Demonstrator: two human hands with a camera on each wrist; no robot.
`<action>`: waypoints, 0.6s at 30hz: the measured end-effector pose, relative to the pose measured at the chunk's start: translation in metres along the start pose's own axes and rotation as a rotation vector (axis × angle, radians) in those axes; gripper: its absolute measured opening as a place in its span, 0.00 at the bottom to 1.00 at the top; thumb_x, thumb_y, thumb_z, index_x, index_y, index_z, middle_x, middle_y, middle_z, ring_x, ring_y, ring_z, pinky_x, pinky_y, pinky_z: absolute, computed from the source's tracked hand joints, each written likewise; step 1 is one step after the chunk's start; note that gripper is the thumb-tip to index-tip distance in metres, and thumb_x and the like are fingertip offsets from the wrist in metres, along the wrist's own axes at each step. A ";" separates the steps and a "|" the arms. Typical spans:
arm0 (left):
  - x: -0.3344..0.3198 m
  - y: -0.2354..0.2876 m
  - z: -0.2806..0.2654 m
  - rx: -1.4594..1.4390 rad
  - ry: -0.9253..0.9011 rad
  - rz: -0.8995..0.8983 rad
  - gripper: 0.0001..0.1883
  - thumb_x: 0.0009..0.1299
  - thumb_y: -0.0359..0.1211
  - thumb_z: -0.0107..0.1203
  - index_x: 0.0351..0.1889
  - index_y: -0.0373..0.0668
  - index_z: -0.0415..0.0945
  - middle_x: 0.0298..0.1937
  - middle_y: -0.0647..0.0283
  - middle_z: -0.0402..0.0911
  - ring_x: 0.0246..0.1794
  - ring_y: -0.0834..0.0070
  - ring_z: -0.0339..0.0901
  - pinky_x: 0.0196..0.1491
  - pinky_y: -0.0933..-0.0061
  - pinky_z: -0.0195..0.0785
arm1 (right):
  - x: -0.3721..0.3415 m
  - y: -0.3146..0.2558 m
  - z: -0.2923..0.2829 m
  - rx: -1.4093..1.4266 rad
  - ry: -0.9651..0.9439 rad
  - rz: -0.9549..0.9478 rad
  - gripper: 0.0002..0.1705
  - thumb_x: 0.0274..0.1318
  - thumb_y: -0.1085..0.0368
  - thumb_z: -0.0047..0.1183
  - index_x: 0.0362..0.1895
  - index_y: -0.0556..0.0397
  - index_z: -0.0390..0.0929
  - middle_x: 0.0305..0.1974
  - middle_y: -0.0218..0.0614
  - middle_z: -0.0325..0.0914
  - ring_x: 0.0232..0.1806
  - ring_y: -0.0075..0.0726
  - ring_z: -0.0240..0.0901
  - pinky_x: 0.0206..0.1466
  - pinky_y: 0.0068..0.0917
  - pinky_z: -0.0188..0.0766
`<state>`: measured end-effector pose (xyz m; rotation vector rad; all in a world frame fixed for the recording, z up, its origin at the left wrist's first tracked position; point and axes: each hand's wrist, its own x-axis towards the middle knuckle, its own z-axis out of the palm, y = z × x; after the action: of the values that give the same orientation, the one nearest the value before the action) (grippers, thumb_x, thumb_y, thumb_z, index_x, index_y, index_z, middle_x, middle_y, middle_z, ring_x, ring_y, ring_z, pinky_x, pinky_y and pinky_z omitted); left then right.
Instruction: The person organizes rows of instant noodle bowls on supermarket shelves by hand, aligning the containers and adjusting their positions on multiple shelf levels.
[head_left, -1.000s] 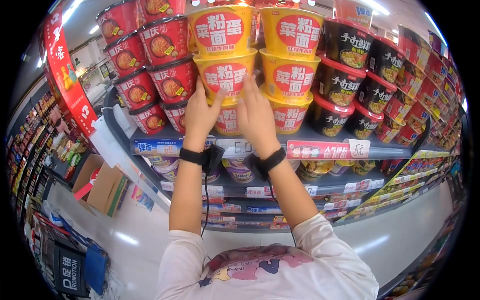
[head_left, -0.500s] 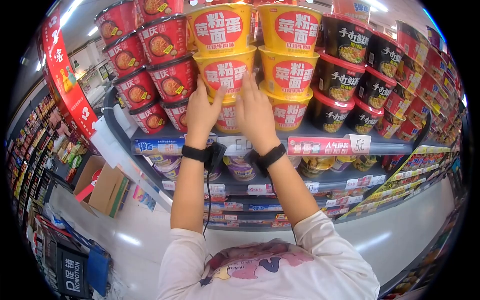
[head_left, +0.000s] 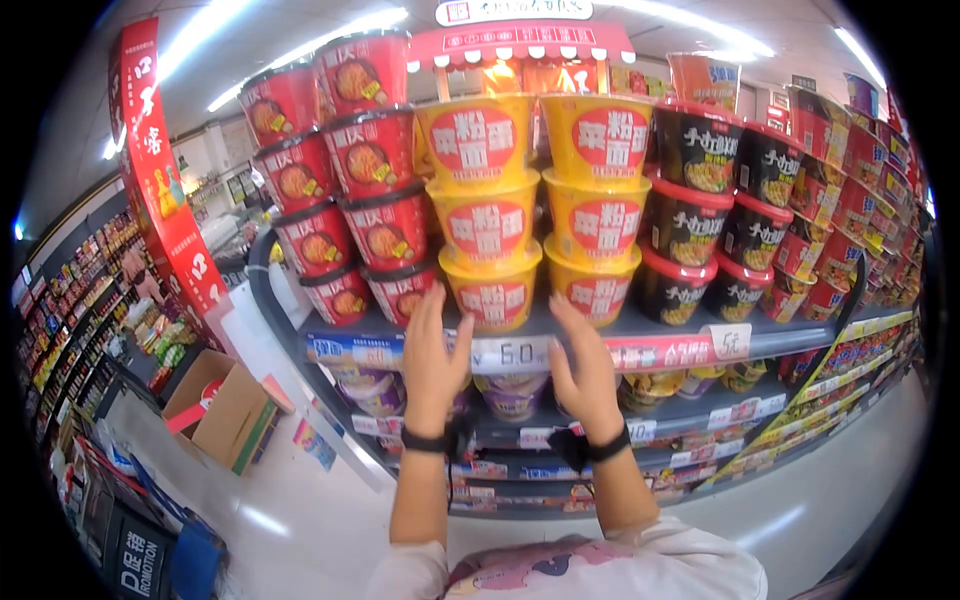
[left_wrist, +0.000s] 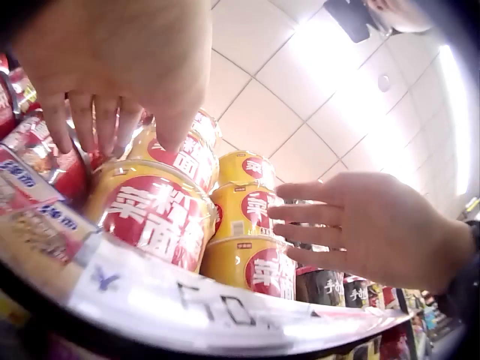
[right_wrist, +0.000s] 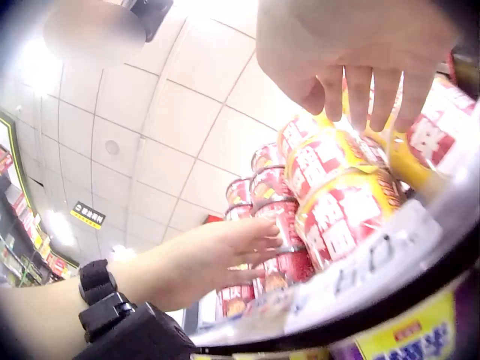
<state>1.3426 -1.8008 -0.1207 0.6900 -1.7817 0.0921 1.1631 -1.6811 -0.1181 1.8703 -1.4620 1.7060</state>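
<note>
Two side-by-side columns of yellow instant-noodle tubs, each three high, stand on the top shelf. My left hand, fingers straight, is up at the shelf's front edge, just left of the bottom tub in the left column. Across from it my right hand has its fingers extended, with the fingertips in front of the right column's bottom tub. Palms face each other with a wide gap between them, and neither hand holds anything. In the left wrist view, the right hand shows spread, straight fingers.
Red noodle tubs are stacked on the left, black ones on the right. A price label runs along the shelf edge. Purple tubs sit on the shelf below. An opened cardboard box stands on the floor at left.
Both hands have come off the middle tub of the left yellow column, moving down and back toward me and farther apart. The head view has tilted up, showing more above the stacks.
</note>
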 end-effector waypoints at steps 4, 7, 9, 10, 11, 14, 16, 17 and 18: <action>-0.059 -0.003 -0.005 0.153 -0.078 -0.079 0.26 0.65 0.34 0.57 0.62 0.37 0.71 0.65 0.49 0.71 0.65 0.49 0.67 0.66 0.51 0.58 | -0.047 0.027 -0.007 -0.170 -0.044 0.112 0.24 0.55 0.71 0.54 0.59 0.56 0.73 0.60 0.50 0.73 0.64 0.56 0.68 0.67 0.44 0.63; -0.084 -0.004 0.007 0.236 -0.095 -0.068 0.28 0.66 0.35 0.56 0.65 0.42 0.68 0.69 0.50 0.66 0.70 0.50 0.61 0.70 0.47 0.52 | -0.051 0.030 -0.015 -0.267 -0.117 0.034 0.26 0.52 0.71 0.55 0.59 0.56 0.73 0.61 0.48 0.72 0.65 0.55 0.67 0.68 0.44 0.62; -0.092 0.002 0.015 0.300 -0.119 -0.087 0.29 0.66 0.35 0.55 0.67 0.44 0.67 0.72 0.51 0.63 0.73 0.50 0.57 0.72 0.43 0.47 | -0.048 0.028 -0.016 -0.250 -0.123 0.031 0.26 0.52 0.71 0.56 0.58 0.55 0.73 0.62 0.47 0.72 0.65 0.55 0.66 0.68 0.45 0.61; -0.095 0.004 0.019 0.327 -0.130 -0.114 0.30 0.66 0.35 0.55 0.68 0.45 0.66 0.72 0.51 0.62 0.73 0.51 0.56 0.72 0.42 0.45 | -0.048 0.029 -0.017 -0.245 -0.125 0.024 0.26 0.52 0.70 0.56 0.58 0.55 0.73 0.62 0.47 0.72 0.65 0.55 0.66 0.68 0.45 0.61; -0.097 0.005 0.021 0.357 -0.139 -0.140 0.30 0.66 0.35 0.55 0.69 0.46 0.66 0.73 0.52 0.61 0.74 0.52 0.55 0.73 0.40 0.42 | -0.048 0.031 -0.016 -0.238 -0.126 0.017 0.26 0.52 0.70 0.56 0.59 0.55 0.73 0.62 0.47 0.72 0.65 0.55 0.66 0.68 0.46 0.61; -0.095 0.014 0.023 0.444 -0.166 -0.186 0.33 0.64 0.35 0.55 0.71 0.48 0.64 0.75 0.55 0.58 0.76 0.55 0.53 0.73 0.34 0.36 | -0.056 0.041 -0.015 -0.334 -0.192 -0.013 0.31 0.51 0.67 0.56 0.63 0.50 0.71 0.65 0.42 0.69 0.68 0.50 0.63 0.71 0.48 0.55; -0.092 0.025 0.021 0.486 -0.180 -0.213 0.34 0.63 0.34 0.55 0.71 0.49 0.63 0.76 0.55 0.58 0.76 0.56 0.54 0.73 0.34 0.36 | -0.059 0.037 -0.019 -0.420 -0.255 -0.030 0.33 0.50 0.66 0.56 0.65 0.48 0.70 0.67 0.40 0.67 0.70 0.47 0.60 0.73 0.47 0.52; -0.093 0.027 0.022 0.502 -0.184 -0.216 0.35 0.63 0.33 0.55 0.71 0.48 0.63 0.76 0.55 0.57 0.76 0.56 0.54 0.73 0.34 0.37 | -0.062 0.040 -0.019 -0.418 -0.267 -0.022 0.36 0.49 0.65 0.56 0.67 0.46 0.68 0.68 0.37 0.66 0.71 0.43 0.59 0.75 0.46 0.49; -0.094 0.028 0.024 0.518 -0.187 -0.219 0.35 0.62 0.32 0.55 0.71 0.47 0.62 0.76 0.55 0.57 0.76 0.56 0.54 0.73 0.35 0.37 | -0.061 0.041 -0.019 -0.410 -0.260 -0.023 0.36 0.49 0.65 0.56 0.67 0.45 0.68 0.68 0.37 0.66 0.71 0.43 0.59 0.75 0.46 0.49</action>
<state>1.3238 -1.7498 -0.2052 1.2963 -1.8617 0.3593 1.1301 -1.6567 -0.1822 1.9112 -1.7176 1.0724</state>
